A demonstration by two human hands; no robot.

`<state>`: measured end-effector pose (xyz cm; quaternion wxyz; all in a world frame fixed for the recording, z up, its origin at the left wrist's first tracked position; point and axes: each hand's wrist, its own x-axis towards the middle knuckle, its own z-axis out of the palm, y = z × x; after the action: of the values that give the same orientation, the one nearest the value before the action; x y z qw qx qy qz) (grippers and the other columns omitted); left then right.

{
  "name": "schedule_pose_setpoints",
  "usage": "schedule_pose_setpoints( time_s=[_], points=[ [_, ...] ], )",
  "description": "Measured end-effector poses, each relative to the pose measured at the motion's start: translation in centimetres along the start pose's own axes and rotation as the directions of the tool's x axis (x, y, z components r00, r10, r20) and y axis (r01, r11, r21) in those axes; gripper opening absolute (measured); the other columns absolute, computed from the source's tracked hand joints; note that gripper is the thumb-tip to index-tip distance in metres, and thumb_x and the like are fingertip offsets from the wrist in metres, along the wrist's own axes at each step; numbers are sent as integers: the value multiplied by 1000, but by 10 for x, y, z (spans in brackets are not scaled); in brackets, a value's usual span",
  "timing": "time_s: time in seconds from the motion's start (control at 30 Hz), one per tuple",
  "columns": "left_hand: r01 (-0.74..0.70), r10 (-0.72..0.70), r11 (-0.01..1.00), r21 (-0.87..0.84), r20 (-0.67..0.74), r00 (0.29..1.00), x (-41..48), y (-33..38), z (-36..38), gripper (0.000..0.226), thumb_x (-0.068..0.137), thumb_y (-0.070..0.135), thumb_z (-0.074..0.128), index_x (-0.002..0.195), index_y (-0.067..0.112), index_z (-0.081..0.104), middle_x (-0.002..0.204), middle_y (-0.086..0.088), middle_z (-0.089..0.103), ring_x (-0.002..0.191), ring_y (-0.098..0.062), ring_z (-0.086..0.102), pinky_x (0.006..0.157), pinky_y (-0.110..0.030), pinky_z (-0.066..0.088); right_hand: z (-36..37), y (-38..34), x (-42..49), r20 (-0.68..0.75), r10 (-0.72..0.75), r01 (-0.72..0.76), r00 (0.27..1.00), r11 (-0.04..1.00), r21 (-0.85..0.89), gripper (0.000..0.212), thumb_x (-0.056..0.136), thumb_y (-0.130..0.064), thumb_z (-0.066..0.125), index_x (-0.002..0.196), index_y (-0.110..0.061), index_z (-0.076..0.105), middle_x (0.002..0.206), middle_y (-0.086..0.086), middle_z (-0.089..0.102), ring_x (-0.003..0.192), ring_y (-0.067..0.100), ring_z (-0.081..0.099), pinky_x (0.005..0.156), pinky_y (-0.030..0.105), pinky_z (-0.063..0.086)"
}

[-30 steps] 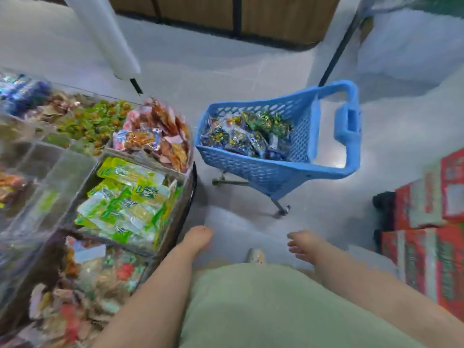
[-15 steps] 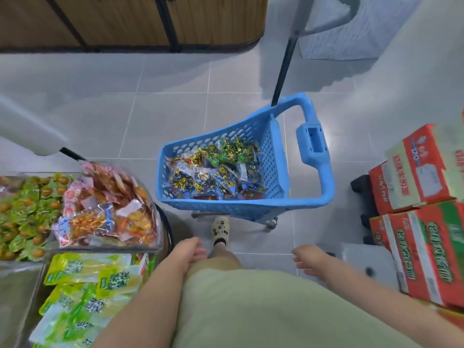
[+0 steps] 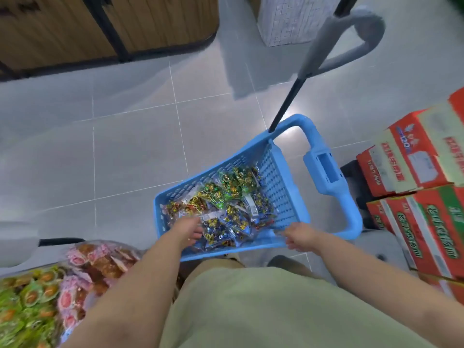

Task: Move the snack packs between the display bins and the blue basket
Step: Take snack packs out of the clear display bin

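Reaching down over the near rim, the person's left hand [image 3: 187, 229] rests on the heap of clear-wrapped snack packs [image 3: 233, 204] inside the blue perforated plastic basket [image 3: 282, 194]. The fingertips are buried among the wrappers, so I cannot tell whether they pinch a pack or merely touch it. The right hand [image 3: 301, 237] sits at the near right corner of the basket rim with its fingers curled downward. Blur hides whether it actually grips the rim. By its position, I judge it is there to steady the wheeled basket while the other hand works.

All packs in the basket lie loose in the lower, near half, piled against the near wall. The far, higher end shows bare lattice. The transparent display bins [image 3: 120, 247] stand just beside the person's left forearm, filled with pink-and-brown packs [image 3: 100, 264] and green packs [image 3: 25, 302].

Clearances:
- Left side: the path from basket to bins is short and passes over the low near-left rim. The bin edge is the only obstacle.
- Right side: stacked red-and-green cardboard cartons [image 3: 414, 169] stand near the looped blue handle [image 3: 324, 169], leaving little room to shift the basket that way.
- Far side: the grey tiled floor [image 3: 125, 151] is open, and a thin black pole [image 3: 286, 104] meets the far corner of the basket.
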<state>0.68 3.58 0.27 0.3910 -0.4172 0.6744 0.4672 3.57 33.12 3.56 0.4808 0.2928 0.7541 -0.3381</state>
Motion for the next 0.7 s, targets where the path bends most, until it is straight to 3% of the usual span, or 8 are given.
schedule_pose_setpoints(
  time_s=[0.07, 0.17, 0.27, 0.4, 0.5, 0.57, 0.63, 0.7],
  points=[
    [8, -8, 999, -35, 13, 1000, 6, 10, -3, 22, 99, 25, 45, 109, 8, 54, 87, -8, 62, 75, -20, 58, 69, -31, 45, -4, -21, 4, -67, -44, 47, 997, 998, 52, 21, 94, -9, 45, 93, -4, 65, 78, 7, 57, 70, 17, 56, 61, 22, 44],
    [22, -21, 996, -82, 4, 1000, 15, 27, -3, 30, 98, 24, 47, 122, 7, 52, 92, -8, 63, 79, -20, 60, 67, -31, 47, -11, -45, 22, -131, -108, 122, 986, 986, 110, 31, 94, -8, 44, 64, -12, 50, 64, 5, 50, 57, 16, 47, 47, 18, 38],
    [10, -11, 994, -113, -10, 1000, 27, 41, 1, 34, 97, 21, 50, 127, 5, 49, 92, -8, 60, 78, -20, 59, 67, -31, 49, -20, -70, 45, -111, -73, 93, 991, 977, 189, 29, 96, -11, 44, 67, -13, 49, 67, 5, 50, 56, 14, 45, 44, 16, 38],
    [22, -28, 984, -175, -33, 999, 44, 53, 8, 8, 93, 16, 57, 95, 8, 60, 87, -5, 60, 74, -17, 59, 66, -29, 48, -26, -97, 80, -72, -53, 63, 996, 988, 138, 24, 96, -14, 44, 74, -10, 54, 73, 6, 56, 61, 16, 53, 56, 24, 42],
    [34, -47, 971, -235, -52, 997, 62, 58, 17, 12, 90, 19, 65, 90, 11, 56, 89, -5, 60, 75, -16, 62, 59, -27, 51, -23, -114, 110, -44, -81, 80, 996, 997, -12, 27, 94, -12, 45, 112, 1, 60, 100, 19, 63, 90, 32, 62, 81, 37, 50],
    [2, -47, 965, -262, -166, 985, 75, 59, 23, 22, 86, 17, 71, 88, 9, 50, 85, -7, 57, 67, -12, 65, 52, -25, 52, -19, -125, 127, -106, -113, 108, 988, 993, -56, 39, 92, -14, 47, 129, -5, 52, 106, 20, 61, 87, 29, 59, 74, 35, 48],
    [-38, -48, 948, -317, -260, 964, 84, 61, 29, 46, 81, 16, 75, 110, 6, 40, 96, -10, 55, 75, -17, 67, 67, -31, 59, -13, -130, 144, -176, -169, 165, 970, 986, -38, 46, 91, -22, 51, 135, -12, 46, 105, 14, 59, 73, 21, 52, 62, 28, 41],
    [-12, -121, 878, -478, -246, 962, 91, 60, 34, 78, 78, 16, 78, 133, 9, 23, 112, -13, 49, 91, -28, 64, 79, -42, 59, -4, -133, 161, -169, -205, 200, 964, 979, -43, 54, 90, -31, 57, 138, -11, 41, 112, 11, 56, 76, 15, 51, 64, 27, 44]
  ],
)
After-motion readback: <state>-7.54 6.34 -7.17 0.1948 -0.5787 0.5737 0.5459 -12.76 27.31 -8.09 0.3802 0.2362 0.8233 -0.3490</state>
